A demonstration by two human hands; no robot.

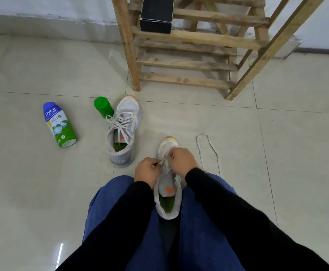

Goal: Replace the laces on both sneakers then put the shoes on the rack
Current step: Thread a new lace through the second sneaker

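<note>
Glossy pale floor tiles [296, 173] mirror the light; rough, unfinished wood forms the rack [189, 63] — 2 sneakers [123, 133] in matt grey knit cloth, a glossy plastic bottle [59, 124].

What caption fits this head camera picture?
Left hand and right hand pinch the lace on a grey sneaker.
</note>
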